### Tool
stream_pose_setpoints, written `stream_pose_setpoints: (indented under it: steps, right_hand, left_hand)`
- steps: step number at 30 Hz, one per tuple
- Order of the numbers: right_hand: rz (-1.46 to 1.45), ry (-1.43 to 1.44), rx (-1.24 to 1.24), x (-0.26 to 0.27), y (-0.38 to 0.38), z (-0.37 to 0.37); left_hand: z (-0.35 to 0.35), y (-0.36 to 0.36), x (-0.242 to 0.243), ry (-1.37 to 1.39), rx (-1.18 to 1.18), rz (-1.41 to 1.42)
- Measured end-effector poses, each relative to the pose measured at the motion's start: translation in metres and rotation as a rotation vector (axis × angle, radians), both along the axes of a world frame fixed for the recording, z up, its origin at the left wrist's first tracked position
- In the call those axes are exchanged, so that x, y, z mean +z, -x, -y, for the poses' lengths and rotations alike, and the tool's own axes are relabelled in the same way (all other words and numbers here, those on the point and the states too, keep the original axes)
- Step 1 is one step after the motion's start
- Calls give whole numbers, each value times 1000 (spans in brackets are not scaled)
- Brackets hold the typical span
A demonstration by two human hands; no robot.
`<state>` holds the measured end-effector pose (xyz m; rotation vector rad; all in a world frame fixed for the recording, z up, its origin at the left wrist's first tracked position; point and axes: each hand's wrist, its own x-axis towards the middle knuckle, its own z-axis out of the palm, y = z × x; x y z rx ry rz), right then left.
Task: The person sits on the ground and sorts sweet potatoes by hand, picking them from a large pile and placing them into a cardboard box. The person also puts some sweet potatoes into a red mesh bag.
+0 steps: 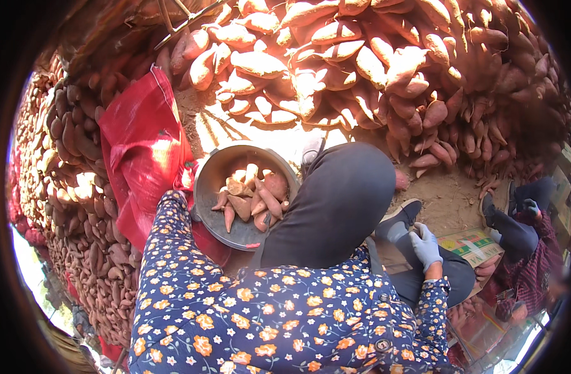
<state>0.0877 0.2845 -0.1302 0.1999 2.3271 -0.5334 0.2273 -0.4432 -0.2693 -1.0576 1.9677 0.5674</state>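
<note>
My left sleeve (pixel 173 243) reaches to a red woven sack (pixel 143 126); my left hand is out of sight at the sack's edge. Beside that sleeve stands a dark round basin (pixel 208 217), holding several sweet potatoes (pixel 267 194), some of them pale and broken or cut. My right hand (pixel 426 248), in a light grey glove, is over my bent right leg, near the shin. Its fingers are partly curled, and I cannot make out whether anything is between them. My left knee (pixel 341 187) stands up close to the basin's right side.
A large heap of sweet potatoes (pixel 337 70) rises ahead, partly in bright sun. Another heap (pixel 94 262) lies to the left. At right are a printed cardboard box (pixel 470 243) and a seated co-worker (pixel 524 252) with a gloved hand. A metal frame (pixel 187 23) stands at top left.
</note>
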Motion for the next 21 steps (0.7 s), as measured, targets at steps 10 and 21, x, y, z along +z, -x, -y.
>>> stream_pose_setpoints:
  steps: [10,21]
  right_hand:
    - [71,-23,-50,4,12,21]
    - [189,-96,-18,10,17,26]
  left_hand:
    - [-21,130,76,-310,130,-14]
    - [-169,336,-27,-37,155,-597]
